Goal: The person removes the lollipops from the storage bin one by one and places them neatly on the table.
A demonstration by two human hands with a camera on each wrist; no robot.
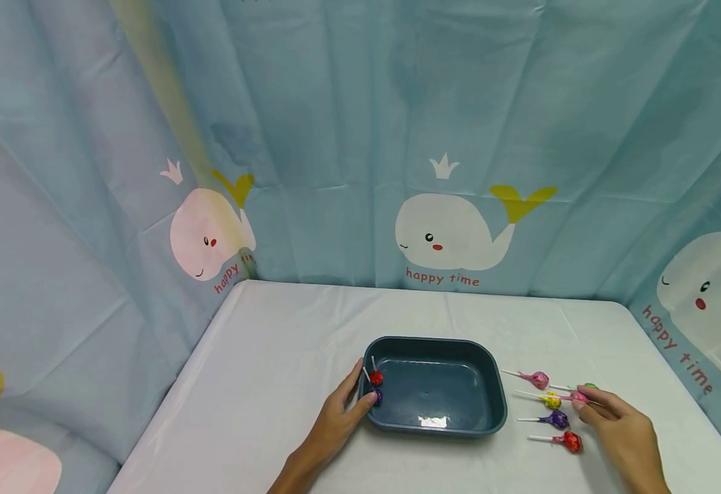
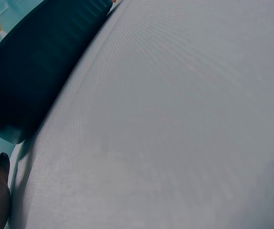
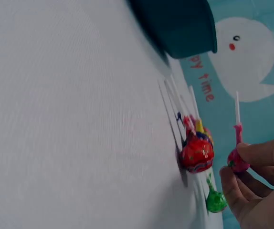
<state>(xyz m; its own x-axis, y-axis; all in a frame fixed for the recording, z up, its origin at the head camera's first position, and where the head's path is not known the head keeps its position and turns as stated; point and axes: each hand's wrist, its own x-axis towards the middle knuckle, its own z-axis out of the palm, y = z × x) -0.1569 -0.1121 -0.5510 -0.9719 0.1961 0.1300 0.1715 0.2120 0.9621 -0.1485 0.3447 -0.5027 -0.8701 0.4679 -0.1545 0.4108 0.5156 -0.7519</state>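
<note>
In the head view my left hand (image 1: 333, 420) grips the left end of a dark blue-grey plastic tray (image 1: 434, 433), thumb over the rim. Inside, at that end, lie a red lollipop (image 1: 376, 377) and a purple lollipop (image 1: 379, 394). Right of the tray, my right hand (image 1: 628, 431) pinches a pink lollipop (image 3: 239, 161) by its candy head, stick pointing away from the fingers. The right wrist view shows it raised off the table. Beneath and beside that hand lie a green lollipop (image 3: 216, 200), a yellow one, a purple one, a red lollipop (image 1: 573, 442) and another pink lollipop (image 1: 540, 379).
A white cloth covers the table (image 1: 274, 363). Behind it and along both sides hangs a blue curtain (image 1: 335, 137) printed with whales. The lollipops on the table form a loose column, their sticks pointing left at the tray.
</note>
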